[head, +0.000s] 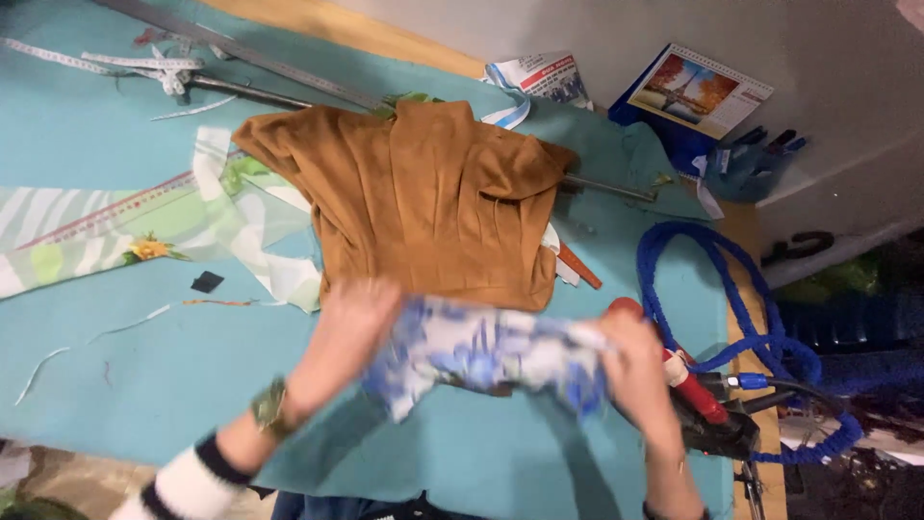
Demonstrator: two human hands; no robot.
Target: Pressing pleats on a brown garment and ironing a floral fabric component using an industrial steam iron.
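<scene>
Both my hands hold a crumpled piece of white cloth with blue flowers (486, 351) above the teal-covered table (144, 366). My left hand (351, 323) grips its left end; a watch sits on that wrist. My right hand (635, 371) grips its right end. The cloth and hands are motion-blurred. Just beyond them lies a folded brown garment (433, 197), flat on the table.
Green-and-white floral fabric (144, 226) with a long ruler lies at the left. A metal ruler (250, 53) and measuring tape (144, 67) lie at the back. A blue coiled hose (751, 337), a red-handled tool (693, 385), a calendar (703, 87) and papers sit at the right.
</scene>
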